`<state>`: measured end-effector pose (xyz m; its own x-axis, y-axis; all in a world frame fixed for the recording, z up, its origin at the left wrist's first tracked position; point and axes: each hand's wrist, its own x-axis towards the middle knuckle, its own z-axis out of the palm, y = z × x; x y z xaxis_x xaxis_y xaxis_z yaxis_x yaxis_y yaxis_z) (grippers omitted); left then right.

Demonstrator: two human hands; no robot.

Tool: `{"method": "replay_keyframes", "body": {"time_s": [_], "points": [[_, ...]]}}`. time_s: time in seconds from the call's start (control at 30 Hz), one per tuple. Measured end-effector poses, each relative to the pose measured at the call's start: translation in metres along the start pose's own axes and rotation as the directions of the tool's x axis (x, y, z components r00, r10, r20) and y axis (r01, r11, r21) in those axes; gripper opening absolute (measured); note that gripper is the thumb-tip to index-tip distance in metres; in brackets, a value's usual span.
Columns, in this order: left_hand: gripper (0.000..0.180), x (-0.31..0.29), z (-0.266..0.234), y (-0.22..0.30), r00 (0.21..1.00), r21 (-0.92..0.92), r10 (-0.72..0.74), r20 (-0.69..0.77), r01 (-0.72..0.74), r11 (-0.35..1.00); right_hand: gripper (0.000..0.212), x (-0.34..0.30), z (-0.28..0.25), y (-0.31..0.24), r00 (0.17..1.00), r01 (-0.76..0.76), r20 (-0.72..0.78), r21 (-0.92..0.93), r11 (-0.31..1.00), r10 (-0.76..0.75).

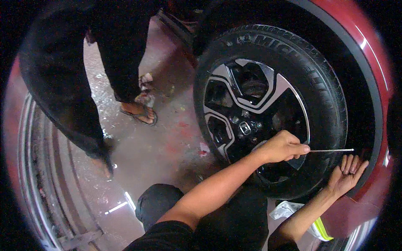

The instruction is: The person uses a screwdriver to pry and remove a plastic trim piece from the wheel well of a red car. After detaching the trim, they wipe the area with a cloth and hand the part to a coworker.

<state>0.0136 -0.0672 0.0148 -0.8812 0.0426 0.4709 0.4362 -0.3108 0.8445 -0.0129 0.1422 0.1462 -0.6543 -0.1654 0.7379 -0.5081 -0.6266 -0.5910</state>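
Note:
My left hand point(287, 146) is closed around one end of a thin metal rod point(331, 150), in front of the wheel. The rod points right, across the tyre's sidewall to the wheel arch; whatever part lies inside the fist is hidden. Below the rod's tip, my right hand point(345, 175) has its fingers apart and partly bent, one stretched toward the black wheel arch trim point(377, 125). Nothing shows in that hand. The black tyre point(322, 96) surrounds a black and silver alloy rim point(289, 85) with a round centre cap point(244, 128).
A red car body panel point(379, 46) curves round the arch. To the left stands another person in dark trousers point(58, 79) and sandals point(146, 117). Below the tyre lies a white and yellow-green packet point(320, 230). Red stains mark the grey floor point(163, 154).

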Motion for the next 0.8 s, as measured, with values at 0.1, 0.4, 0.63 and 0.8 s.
{"method": "replay_keyframes", "body": {"time_s": [0.1, 0.4, 0.63, 0.8], "points": [[0.043, -0.019, -0.014, 0.004, 0.991, -0.051, -0.137, 0.0, 0.137, 0.989, 0.044, 0.005, 0.0, 0.003, 0.998, -0.003, -0.061, 0.072, 0.997, 0.007], [0.037, -0.059, -0.058, 0.032, 0.887, -0.208, -0.303, -0.349, 0.242, 0.948, 0.022, -0.001, 0.0, 0.008, 0.998, -0.048, -0.024, 0.258, 0.965, 0.056], [0.041, -0.123, -0.078, 0.033, 0.552, -0.285, -0.385, -0.74, 0.262, 0.922, 0.027, -0.137, 0.071, 0.1, 0.829, -0.545, -0.04, 0.169, 0.821, 0.558], [0.041, -0.137, -0.103, 0.027, 0.482, -0.249, -0.336, -0.809, 0.237, 0.939, 0.013, -0.135, 0.088, 0.137, 0.635, -0.699, 0.066, 0.474, 0.536, 0.77]]}}
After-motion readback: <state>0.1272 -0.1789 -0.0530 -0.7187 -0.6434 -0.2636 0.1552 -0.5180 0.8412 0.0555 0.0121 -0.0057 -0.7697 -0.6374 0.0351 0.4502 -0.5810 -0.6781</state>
